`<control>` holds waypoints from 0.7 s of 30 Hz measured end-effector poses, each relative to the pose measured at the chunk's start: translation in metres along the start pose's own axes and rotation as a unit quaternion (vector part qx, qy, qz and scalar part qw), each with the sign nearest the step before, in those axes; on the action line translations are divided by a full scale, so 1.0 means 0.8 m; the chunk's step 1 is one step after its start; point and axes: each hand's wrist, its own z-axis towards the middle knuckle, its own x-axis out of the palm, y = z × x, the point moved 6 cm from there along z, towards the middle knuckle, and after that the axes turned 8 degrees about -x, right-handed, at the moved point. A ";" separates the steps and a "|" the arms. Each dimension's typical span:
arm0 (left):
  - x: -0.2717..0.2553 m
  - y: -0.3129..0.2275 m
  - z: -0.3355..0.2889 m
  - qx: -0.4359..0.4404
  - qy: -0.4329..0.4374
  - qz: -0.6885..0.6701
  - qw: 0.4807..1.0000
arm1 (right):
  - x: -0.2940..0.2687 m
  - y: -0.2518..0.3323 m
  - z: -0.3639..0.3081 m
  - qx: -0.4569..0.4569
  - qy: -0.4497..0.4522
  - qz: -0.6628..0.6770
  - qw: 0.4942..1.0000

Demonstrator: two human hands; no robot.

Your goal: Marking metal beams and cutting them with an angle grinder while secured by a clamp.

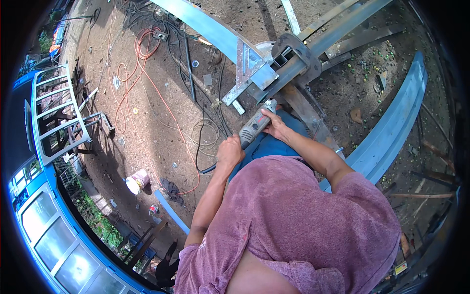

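Note:
I hold a grey angle grinder [253,127] across my lap, its metal head pointing up toward the steelwork. My left hand [231,151] is closed round its rear end, where the black cord comes out. Near the head, my right hand [275,126] grips the body, with the thumb along the top. The grinder's disc is hard to make out. Just beyond its head lies the end of a blue-grey steel channel [210,32], with a rusty triangular set square [243,61] on it. A steel post with a round flange [313,61] stands beside them.
A second curved steel channel [387,132] lies at the right. Orange cable [142,54] and black leads [178,63] run over the dirt at the left. A white bucket [137,182] lies tipped over. A blue vehicle or cabin frame with windows [54,220] fills the left edge.

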 end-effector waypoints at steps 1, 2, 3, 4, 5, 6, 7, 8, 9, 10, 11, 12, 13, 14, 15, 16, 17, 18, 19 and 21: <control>0.001 0.001 0.000 0.001 0.001 0.000 1.000 | 0.000 0.000 0.001 0.001 -0.001 0.007 1.000; 0.002 0.002 0.000 0.006 -0.003 0.001 1.000 | 0.001 -0.001 0.001 0.003 -0.002 0.015 1.000; 0.005 0.004 0.001 0.011 -0.009 0.001 1.000 | 0.001 -0.001 0.001 0.001 -0.004 0.014 1.000; 0.008 0.006 0.001 0.013 -0.009 -0.001 1.000 | 0.002 -0.002 0.001 -0.002 -0.006 0.010 1.000; 0.010 0.009 0.002 0.011 -0.012 -0.003 1.000 | 0.003 -0.001 0.001 -0.006 -0.008 0.005 1.000; 0.011 0.010 0.002 0.010 -0.015 -0.004 1.000 | 0.002 -0.001 0.001 -0.007 -0.010 0.005 1.000; 0.011 0.010 0.002 0.011 -0.014 -0.005 1.000 | 0.002 -0.001 0.002 -0.007 -0.006 -0.002 1.000; 0.012 0.010 0.003 0.007 -0.014 -0.009 1.000 | 0.002 0.000 0.001 -0.008 -0.003 -0.009 1.000; 0.012 0.010 0.003 0.004 -0.015 -0.013 1.000 | 0.002 0.000 0.002 -0.010 -0.004 -0.010 1.000; 0.012 0.009 0.003 0.006 -0.016 -0.014 1.000 | 0.002 0.000 0.003 -0.018 -0.005 -0.019 1.000; 0.011 0.007 0.003 0.018 -0.027 -0.009 0.999 | 0.000 0.003 0.003 -0.026 -0.005 -0.027 0.999; 0.010 0.005 0.002 0.029 -0.040 -0.003 0.999 | 0.001 0.005 0.004 -0.027 -0.005 -0.029 0.999; 0.011 0.006 0.003 0.029 -0.041 -0.004 0.999 | 0.002 0.009 0.005 -0.029 0.002 -0.055 0.998; 0.015 0.007 0.006 0.027 -0.039 -0.006 0.999 | 0.003 0.012 0.005 -0.030 0.009 -0.080 0.996; 0.017 0.008 0.008 0.024 -0.036 -0.007 0.999 | 0.003 0.012 0.006 -0.032 0.010 -0.081 0.996; 0.019 0.009 0.009 0.024 -0.037 -0.007 0.999 | 0.004 0.011 0.007 -0.035 0.011 -0.072 0.997; 0.019 0.009 0.010 0.027 -0.043 -0.008 0.999 | 0.005 0.010 0.008 -0.038 0.013 -0.062 0.997; 0.017 0.006 0.012 0.031 -0.048 -0.009 0.998 | 0.005 0.011 0.009 -0.040 0.014 -0.062 0.997; 0.014 0.005 0.014 0.032 -0.049 -0.008 0.998 | 0.006 0.012 0.011 -0.046 0.012 -0.044 0.998; 0.008 0.002 0.019 0.038 -0.053 -0.004 0.998 | 0.005 0.014 0.016 -0.051 0.010 -0.026 0.998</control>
